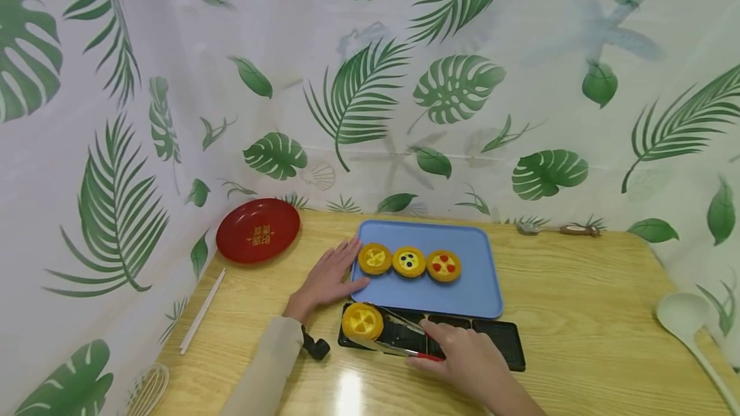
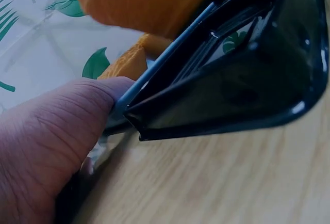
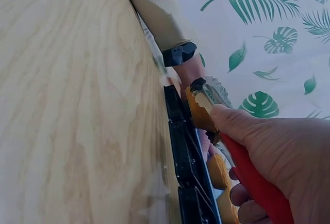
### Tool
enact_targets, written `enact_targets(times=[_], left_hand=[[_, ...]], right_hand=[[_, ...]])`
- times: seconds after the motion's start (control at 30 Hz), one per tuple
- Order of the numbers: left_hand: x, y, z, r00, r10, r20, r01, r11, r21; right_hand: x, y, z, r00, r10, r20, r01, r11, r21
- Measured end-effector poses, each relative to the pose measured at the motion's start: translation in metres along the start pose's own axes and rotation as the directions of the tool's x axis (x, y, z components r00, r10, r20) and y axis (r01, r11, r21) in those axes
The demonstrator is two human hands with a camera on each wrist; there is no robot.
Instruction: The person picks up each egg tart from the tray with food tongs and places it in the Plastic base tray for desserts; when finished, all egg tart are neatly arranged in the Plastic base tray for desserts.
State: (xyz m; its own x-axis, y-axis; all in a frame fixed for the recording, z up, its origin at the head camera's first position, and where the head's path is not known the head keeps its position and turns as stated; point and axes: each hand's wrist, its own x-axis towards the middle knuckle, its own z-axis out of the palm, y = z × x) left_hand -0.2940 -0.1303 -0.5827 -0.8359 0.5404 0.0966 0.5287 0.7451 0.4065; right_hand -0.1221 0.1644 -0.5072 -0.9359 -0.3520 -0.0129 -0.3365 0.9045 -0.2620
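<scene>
Right grip (image 1: 471, 355) is squeezing red-handled tongs (image 3: 258, 182) around an egg tart (image 1: 362, 321) over the black tray (image 1: 505, 342), left end; unclenched left grip (image 1: 331, 276) is touching the blue tray (image 1: 428, 300). Transfer's seemingly underway, next needing steady pressure.

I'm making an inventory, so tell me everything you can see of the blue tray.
The blue tray is plain and looks like plastic: a flat rectangle with rounded corners and a low raised rim. It lies flat on the wooden table, beyond the black tray; whether the two touch is unclear. Three tarts sit in a row on it, towards its left side. The left hand lies at its left edge, touching the rim.
</scene>
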Motion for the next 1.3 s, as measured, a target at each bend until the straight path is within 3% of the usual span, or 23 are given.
enact_targets(times=[0.33,0.57,1.3], left_hand=[[0.0008,0.0003,0.0056,1.0,-0.028,-0.011,0.029,0.999,0.046],[-0.0029,0.0037,0.0043,0.999,-0.023,-0.048,0.024,0.999,0.033],[-0.0073,0.0053,0.0046,0.997,-0.006,-0.078,0.01,0.999,0.042]], right_hand=[[0.0038,-0.0029,0.0051,0.999,0.004,0.032,-0.003,1.0,-0.027],[0.0056,-0.0046,0.0068,0.999,0.009,0.037,-0.008,1.0,-0.026],[0.0029,-0.0029,0.0044,0.998,0.052,0.029,-0.052,0.999,-0.002]])
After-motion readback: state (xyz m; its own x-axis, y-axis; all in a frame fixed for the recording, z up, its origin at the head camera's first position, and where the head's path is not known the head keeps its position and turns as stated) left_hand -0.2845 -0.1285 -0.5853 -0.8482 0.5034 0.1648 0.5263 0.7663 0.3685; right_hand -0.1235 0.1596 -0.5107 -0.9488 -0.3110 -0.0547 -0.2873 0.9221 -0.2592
